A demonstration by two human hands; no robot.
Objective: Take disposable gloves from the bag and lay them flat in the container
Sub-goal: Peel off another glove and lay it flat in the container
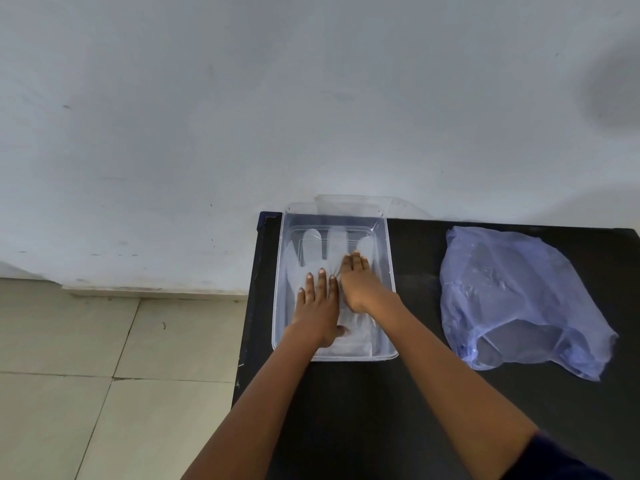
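A clear plastic container (390,271) stands on the black table near its far left corner. Inside it lies a see-through disposable glove (313,247), spread flat with its fingers pointing away from me. My left hand (318,306) rests palm down on the glove's lower part, fingers spread. My right hand (358,284) presses flat on the glove's right side, fingers together. Neither hand grips anything. A crumpled blue plastic bag (516,296) lies on the table to the right of the container, its mouth facing me.
The black table (408,403) ends at its left edge just beside the container, with tiled floor (104,375) below. A white wall (311,98) stands right behind the table. A clear lid (353,201) leans behind the container.
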